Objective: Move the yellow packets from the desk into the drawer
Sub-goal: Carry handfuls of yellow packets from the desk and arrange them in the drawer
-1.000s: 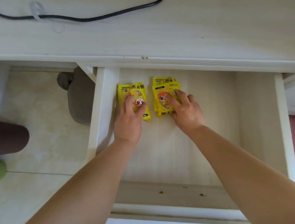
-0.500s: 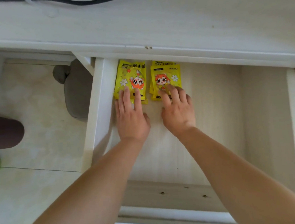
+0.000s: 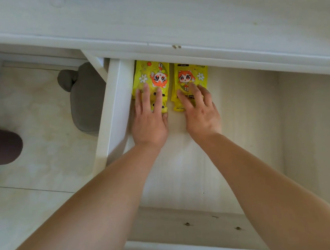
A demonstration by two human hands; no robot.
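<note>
Two stacks of yellow packets with an orange cartoon figure lie side by side at the back left of the open white drawer (image 3: 260,137). My left hand (image 3: 150,122) rests flat with straight fingers on the near end of the left stack (image 3: 152,76). My right hand (image 3: 200,114) presses its spread fingers on the near end of the right stack (image 3: 191,75). The far ends of both stacks reach under the desk's front edge (image 3: 194,51).
The white desk top (image 3: 151,17) spans the top of the view. Left of the drawer's side wall (image 3: 112,113), a grey slipper (image 3: 83,95) lies on the pale tiled floor. A dark trouser leg (image 3: 0,145) shows at the left edge.
Both hands have slid the two packet stacks farther back in the drawer, under the desk edge. The fingers have gone from lying over the packets' middles to pressing on their near ends.
</note>
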